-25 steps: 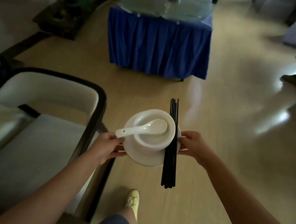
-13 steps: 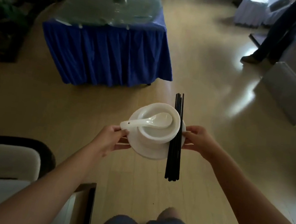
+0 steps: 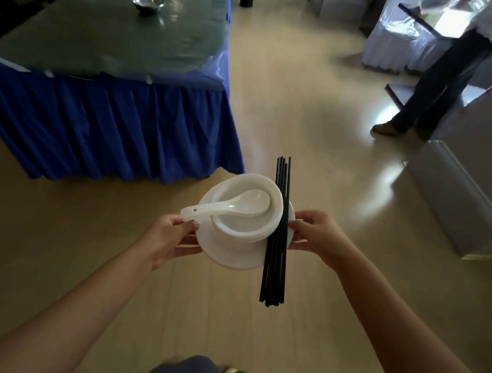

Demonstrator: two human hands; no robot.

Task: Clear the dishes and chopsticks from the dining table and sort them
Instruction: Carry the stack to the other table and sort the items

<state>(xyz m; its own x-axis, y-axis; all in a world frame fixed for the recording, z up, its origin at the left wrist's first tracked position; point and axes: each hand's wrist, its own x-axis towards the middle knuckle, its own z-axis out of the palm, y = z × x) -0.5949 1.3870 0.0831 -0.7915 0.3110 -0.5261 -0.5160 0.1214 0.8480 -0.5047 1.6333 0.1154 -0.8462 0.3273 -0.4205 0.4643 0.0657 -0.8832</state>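
In the head view, both forearms reached forward from the near edge, meeting at a stack of white dishes carried above the wooden floor (image 3: 282, 111). The left hand (image 3: 170, 239) gripped the left rim of the white plate (image 3: 227, 252), thumb on top beside the spoon's handle and fingers curled beneath. The right hand (image 3: 318, 233) pinched the plate's right rim, its thumb pressing the black chopsticks (image 3: 278, 239) against the plate.

On the plate sat white bowls (image 3: 246, 215), apparently nested; how many could not be told. In the top bowl lay a white ceramic spoon (image 3: 228, 206), its scoop to the far right and its handle pointing near-left past the bowl's rim.

The chopsticks lay as a bundle across the right side of the plate, their long axis running near to far, both ends overhanging the plate.

To the far left stood a blue-skirted counter (image 3: 104, 118) with a glass top, bearing a small metal bowl (image 3: 147, 3). A standing person (image 3: 443, 72) was at the far right.
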